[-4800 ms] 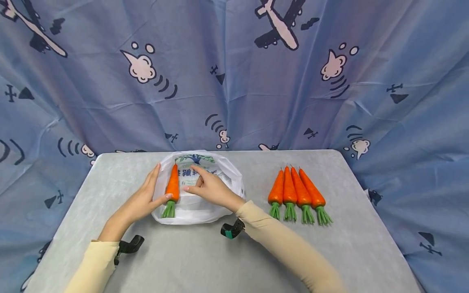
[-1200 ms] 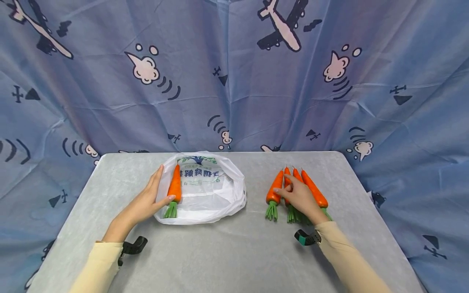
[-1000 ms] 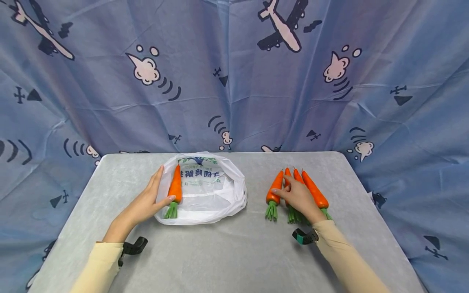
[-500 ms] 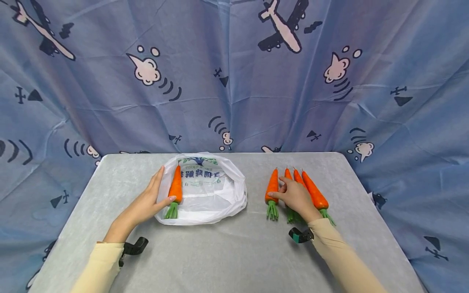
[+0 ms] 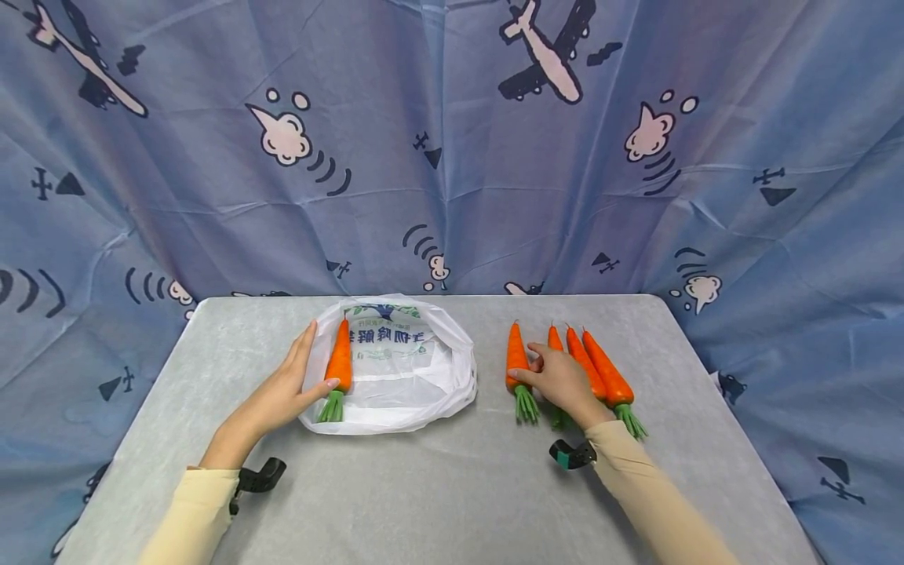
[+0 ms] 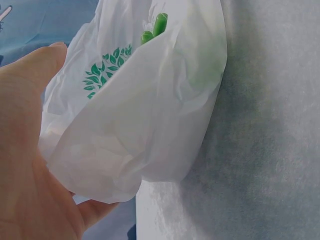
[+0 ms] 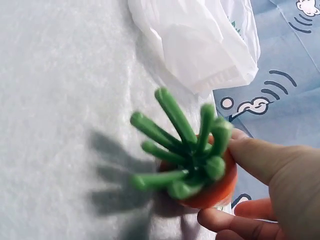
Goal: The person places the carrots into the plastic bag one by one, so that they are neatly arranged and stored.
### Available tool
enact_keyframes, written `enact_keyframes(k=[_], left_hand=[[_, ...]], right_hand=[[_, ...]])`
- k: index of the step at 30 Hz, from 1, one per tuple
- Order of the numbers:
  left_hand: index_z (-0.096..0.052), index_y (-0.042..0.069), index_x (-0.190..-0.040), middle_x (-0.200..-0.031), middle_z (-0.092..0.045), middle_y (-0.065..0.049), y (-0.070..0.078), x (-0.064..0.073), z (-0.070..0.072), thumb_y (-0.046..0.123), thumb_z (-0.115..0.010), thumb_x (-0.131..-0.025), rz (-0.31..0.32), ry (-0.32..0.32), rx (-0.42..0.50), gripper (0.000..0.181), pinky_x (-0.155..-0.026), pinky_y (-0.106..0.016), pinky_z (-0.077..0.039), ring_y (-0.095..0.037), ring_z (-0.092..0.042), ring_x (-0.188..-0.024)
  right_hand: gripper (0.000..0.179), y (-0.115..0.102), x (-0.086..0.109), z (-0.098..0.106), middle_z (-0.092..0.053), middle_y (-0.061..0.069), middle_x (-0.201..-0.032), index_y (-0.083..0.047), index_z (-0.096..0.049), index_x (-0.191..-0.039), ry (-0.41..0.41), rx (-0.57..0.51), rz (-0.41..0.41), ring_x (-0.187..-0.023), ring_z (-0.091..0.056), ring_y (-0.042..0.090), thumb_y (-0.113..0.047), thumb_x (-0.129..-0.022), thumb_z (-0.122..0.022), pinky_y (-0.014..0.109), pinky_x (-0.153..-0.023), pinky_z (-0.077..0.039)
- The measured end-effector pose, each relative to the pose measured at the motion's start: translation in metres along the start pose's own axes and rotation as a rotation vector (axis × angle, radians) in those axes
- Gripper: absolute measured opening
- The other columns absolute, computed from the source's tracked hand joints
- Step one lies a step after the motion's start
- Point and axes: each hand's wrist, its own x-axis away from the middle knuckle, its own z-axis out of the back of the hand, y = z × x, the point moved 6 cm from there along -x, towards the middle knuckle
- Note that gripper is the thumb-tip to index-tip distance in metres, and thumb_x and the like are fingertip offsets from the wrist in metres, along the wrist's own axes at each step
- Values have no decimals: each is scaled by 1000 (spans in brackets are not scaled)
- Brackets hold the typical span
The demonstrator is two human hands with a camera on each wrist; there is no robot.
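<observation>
My right hand (image 5: pixel 563 383) pinches an orange carrot (image 5: pixel 516 355) with a green stem tuft, thumb on one side and fingers on the other. In the right wrist view the tuft (image 7: pixel 192 162) faces the camera. Three more carrots lie to its right, the nearest carrot (image 5: pixel 555 337) partly hidden by the hand. At the left, a white plastic bag (image 5: pixel 413 412) lies with its mouth spread, and one carrot (image 5: pixel 340 365) is inside. My left hand (image 5: pixel 275 388) rests along the bag's left side, fingers straight, thumb stretched over the carrot's lower end.
The grey table (image 5: pixel 424 502) carries the bag left of centre and the carrots right of centre. A blue patterned curtain (image 5: pixel 452 157) hangs behind its far edge. Black cameras are strapped on both wrists.
My right hand has moved from the bag to the carrots, then taken the leftmost one and drawn it left, away from the others. The left hand stays at the bag's side.
</observation>
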Motion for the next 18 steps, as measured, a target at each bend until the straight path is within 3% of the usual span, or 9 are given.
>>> enact_keyframes(k=[15, 18], left_hand=[[15, 24, -159, -168, 1, -17, 0, 1, 0, 55, -59, -94, -4, 5, 1, 103, -116, -67, -24, -48, -18, -150], [15, 23, -159, -168, 1, -17, -1, 2, 1, 55, -59, -94, 0, 5, 5, 103, -116, -67, -24, -48, -18, -150]], right_hand=[[72, -7, -6, -9, -56, 2, -71, -1, -54, -139, 32, 48, 47, -58, -45, 14, -48, -87, -72, 26, -60, -39], [73, -10, -5, -8, -62, 5, -76, 0, -53, -139, 39, 64, 49, -62, -52, 17, -49, -88, -71, 33, -64, -48]])
